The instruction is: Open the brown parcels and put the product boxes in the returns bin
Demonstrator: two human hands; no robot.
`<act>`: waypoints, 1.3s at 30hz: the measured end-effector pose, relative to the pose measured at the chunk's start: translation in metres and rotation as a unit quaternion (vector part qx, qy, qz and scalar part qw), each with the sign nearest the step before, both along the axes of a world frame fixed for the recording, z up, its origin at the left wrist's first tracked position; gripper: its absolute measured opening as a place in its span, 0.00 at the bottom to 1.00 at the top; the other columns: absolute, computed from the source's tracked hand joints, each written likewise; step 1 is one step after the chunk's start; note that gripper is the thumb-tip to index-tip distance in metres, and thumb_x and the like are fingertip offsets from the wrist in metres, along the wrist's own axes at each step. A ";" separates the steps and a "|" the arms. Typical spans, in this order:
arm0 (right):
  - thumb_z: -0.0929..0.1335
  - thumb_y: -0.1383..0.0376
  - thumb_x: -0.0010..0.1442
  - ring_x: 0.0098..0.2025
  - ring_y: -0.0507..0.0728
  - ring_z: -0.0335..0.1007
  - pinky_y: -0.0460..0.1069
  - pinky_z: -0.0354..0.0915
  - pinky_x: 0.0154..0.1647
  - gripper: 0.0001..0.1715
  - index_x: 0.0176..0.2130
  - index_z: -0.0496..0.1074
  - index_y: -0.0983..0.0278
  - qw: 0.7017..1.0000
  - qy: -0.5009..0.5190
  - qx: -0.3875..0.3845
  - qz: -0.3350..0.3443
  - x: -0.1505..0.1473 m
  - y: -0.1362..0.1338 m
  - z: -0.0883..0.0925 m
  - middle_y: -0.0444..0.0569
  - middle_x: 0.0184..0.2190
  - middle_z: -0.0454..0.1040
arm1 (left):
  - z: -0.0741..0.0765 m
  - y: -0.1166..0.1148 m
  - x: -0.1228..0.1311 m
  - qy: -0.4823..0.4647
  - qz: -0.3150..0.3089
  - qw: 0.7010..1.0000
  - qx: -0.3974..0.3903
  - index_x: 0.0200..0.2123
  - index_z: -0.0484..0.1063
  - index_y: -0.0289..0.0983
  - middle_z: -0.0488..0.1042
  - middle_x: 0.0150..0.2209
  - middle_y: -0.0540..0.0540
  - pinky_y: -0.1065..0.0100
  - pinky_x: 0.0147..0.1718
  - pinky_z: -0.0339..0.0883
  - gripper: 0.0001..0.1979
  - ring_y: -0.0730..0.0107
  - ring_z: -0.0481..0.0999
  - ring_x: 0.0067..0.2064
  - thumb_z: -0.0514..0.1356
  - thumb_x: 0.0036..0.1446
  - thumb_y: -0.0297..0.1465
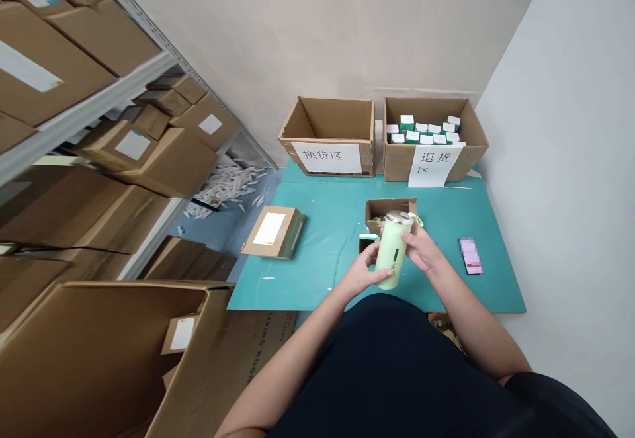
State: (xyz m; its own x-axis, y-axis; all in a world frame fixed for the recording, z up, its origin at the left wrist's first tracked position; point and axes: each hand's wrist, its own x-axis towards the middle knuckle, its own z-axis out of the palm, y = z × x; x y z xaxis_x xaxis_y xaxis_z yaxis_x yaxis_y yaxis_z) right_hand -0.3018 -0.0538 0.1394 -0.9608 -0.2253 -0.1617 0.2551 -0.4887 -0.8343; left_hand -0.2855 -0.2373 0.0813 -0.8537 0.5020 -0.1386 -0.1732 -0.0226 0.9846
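A pale green bottle (393, 253) with a metal-rimmed top and a dark vertical mark is held tilted above the teal mat (317, 233). My left hand (360, 272) grips its lower part from the near side. My right hand (421, 249) wraps its upper part from the right. Just behind and under the bottle sits a small open cardboard box (389, 207), and the bottle hides much of it. Its contents are hard to make out.
Two open cardboard boxes with Chinese paper signs stand at the mat's far edge. The left one (327, 120) looks bare inside, and the right one (397, 167) holds several white-and-green cartons (421, 133). A flat parcel (272, 231) and a phone (471, 256) lie on the mat. Shelves of cartons (74, 47) line the left.
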 end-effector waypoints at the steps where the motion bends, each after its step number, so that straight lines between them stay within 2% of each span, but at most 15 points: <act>1: 0.81 0.48 0.41 0.54 0.65 0.74 0.61 0.70 0.55 0.38 0.49 0.73 0.57 1.000 0.001 0.002 0.002 0.001 -0.001 -0.001 0.51 0.46 0.81 | -0.001 -0.001 0.001 0.001 -0.001 1.000 -0.009 0.57 0.69 0.39 0.76 0.53 0.40 0.54 0.54 0.66 0.39 0.51 0.74 0.54 0.73 0.44 0.47; 5: 0.81 0.46 0.40 0.56 0.65 0.73 0.61 0.68 0.57 0.43 0.52 0.72 0.56 1.000 0.005 0.007 0.018 0.004 0.001 -0.008 0.51 0.50 0.79 | -0.009 -0.003 0.006 -0.001 0.004 1.000 -0.015 0.56 0.68 0.38 0.76 0.52 0.40 0.53 0.55 0.66 0.38 0.50 0.74 0.54 0.72 0.45 0.46; 9: 0.80 0.43 0.43 0.59 0.64 0.70 0.59 0.65 0.60 0.47 0.58 0.69 0.53 0.998 0.031 0.043 0.021 0.009 0.015 -0.014 0.51 0.57 0.75 | -0.017 -0.007 0.012 0.015 0.006 1.000 -0.016 0.57 0.68 0.38 0.76 0.53 0.40 0.53 0.56 0.66 0.37 0.50 0.74 0.54 0.72 0.45 0.44; 12: 0.78 0.43 0.48 0.64 0.64 0.65 0.59 0.62 0.63 0.49 0.64 0.65 0.51 0.990 0.076 0.115 0.026 0.015 0.030 -0.017 0.51 0.63 0.70 | -0.021 -0.010 0.016 0.044 0.012 0.998 -0.052 0.57 0.67 0.37 0.75 0.53 0.39 0.52 0.56 0.66 0.36 0.51 0.74 0.54 0.71 0.45 0.40; 14: 0.77 0.45 0.51 0.67 0.65 0.61 0.60 0.59 0.66 0.48 0.65 0.65 0.52 0.974 0.104 0.198 0.037 0.020 0.037 -0.017 0.52 0.66 0.66 | -0.024 -0.012 0.018 0.064 0.011 0.994 -0.087 0.57 0.67 0.36 0.75 0.54 0.39 0.52 0.56 0.66 0.35 0.51 0.74 0.53 0.69 0.45 0.38; 18: 0.74 0.50 0.58 0.67 0.66 0.60 0.63 0.56 0.68 0.38 0.64 0.66 0.51 0.914 0.140 0.380 0.043 0.034 0.037 -0.013 0.51 0.65 0.67 | -0.030 -0.014 0.021 0.090 0.001 0.987 -0.133 0.57 0.68 0.37 0.75 0.54 0.40 0.53 0.55 0.67 0.34 0.51 0.74 0.53 0.68 0.44 0.34; 20: 0.72 0.50 0.61 0.65 0.67 0.62 0.65 0.59 0.65 0.35 0.65 0.66 0.50 0.869 0.163 0.466 0.022 0.042 0.029 -0.012 0.51 0.62 0.69 | -0.032 -0.014 0.023 0.099 0.004 0.984 -0.147 0.56 0.68 0.37 0.75 0.54 0.40 0.53 0.55 0.68 0.33 0.51 0.75 0.53 0.67 0.44 0.34; 22: 0.71 0.50 0.61 0.62 0.69 0.64 0.67 0.60 0.63 0.34 0.64 0.66 0.51 0.811 0.186 0.554 -0.017 0.050 0.019 -0.014 0.54 0.59 0.71 | -0.033 -0.015 0.024 0.106 0.010 0.981 -0.165 0.57 0.68 0.37 0.75 0.54 0.39 0.53 0.55 0.68 0.34 0.51 0.75 0.54 0.67 0.44 0.33; 24: 0.71 0.50 0.61 0.58 0.70 0.66 0.68 0.62 0.60 0.34 0.64 0.68 0.52 0.758 0.201 0.618 -0.055 0.058 0.011 -0.017 0.56 0.56 0.72 | -0.034 -0.016 0.025 0.111 0.014 0.977 -0.184 0.57 0.68 0.38 0.76 0.54 0.40 0.53 0.54 0.68 0.34 0.50 0.76 0.53 0.68 0.43 0.33; 26: 0.71 0.50 0.61 0.55 0.70 0.68 0.67 0.64 0.57 0.33 0.64 0.68 0.52 0.734 0.207 0.643 -0.066 0.065 0.007 -0.021 0.57 0.53 0.72 | -0.036 -0.018 0.027 0.118 0.015 0.973 -0.197 0.56 0.69 0.40 0.76 0.53 0.41 0.53 0.53 0.69 0.34 0.50 0.76 0.53 0.68 0.43 0.32; 32: 0.72 0.54 0.60 0.52 0.69 0.70 0.65 0.68 0.54 0.38 0.66 0.64 0.54 0.767 0.188 0.613 -0.018 0.070 -0.002 -0.031 0.56 0.50 0.72 | -0.050 -0.024 0.033 0.146 0.018 0.964 -0.224 0.54 0.71 0.40 0.76 0.53 0.40 0.52 0.54 0.69 0.33 0.48 0.76 0.53 0.70 0.42 0.33; 39: 0.77 0.58 0.53 0.53 0.70 0.69 0.67 0.68 0.55 0.38 0.60 0.68 0.57 0.756 0.172 0.630 -0.041 0.067 -0.028 -0.031 0.57 0.51 0.70 | -0.066 -0.030 0.035 0.212 0.052 0.934 -0.283 0.52 0.71 0.39 0.76 0.51 0.38 0.52 0.52 0.69 0.27 0.47 0.75 0.55 0.69 0.47 0.36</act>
